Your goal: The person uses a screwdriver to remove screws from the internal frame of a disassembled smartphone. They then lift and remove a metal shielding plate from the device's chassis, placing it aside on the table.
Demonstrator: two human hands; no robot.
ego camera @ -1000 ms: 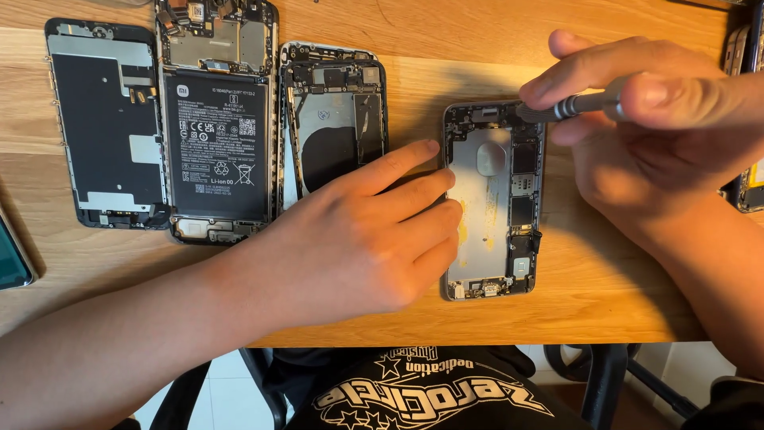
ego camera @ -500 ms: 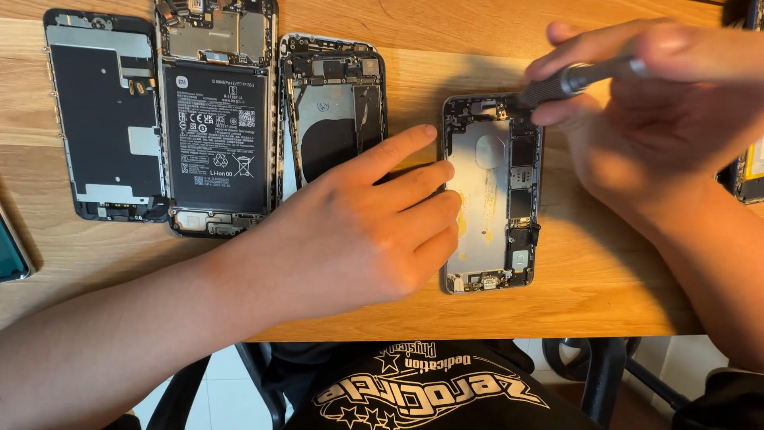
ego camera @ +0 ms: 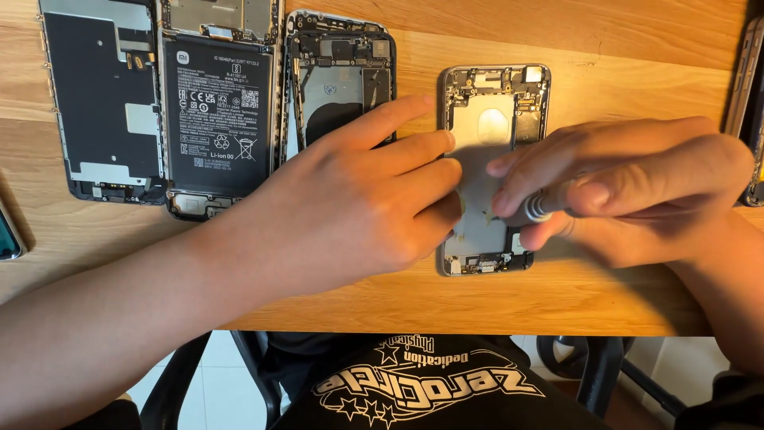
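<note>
Left hand (ego camera: 358, 211) flat, fingers spread, pressing opened phone frame (ego camera: 489, 119) on tabletop (ego camera: 621, 48); right hand (ego camera: 629, 191), at three o'clock, gripping screwdriver (ego camera: 539, 209).

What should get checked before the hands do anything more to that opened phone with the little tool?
1. Left hand pressing on the opened phone to steady it: ok.
2. Right hand gripping the screwdriver: ok.
3. Tool tip seated on a screw: cannot tell, fingers hide it.
4. Phone lying flat on the wooden table: ok.
5. Room around the phone: ok, the other opened phone lies apart from it.
</note>
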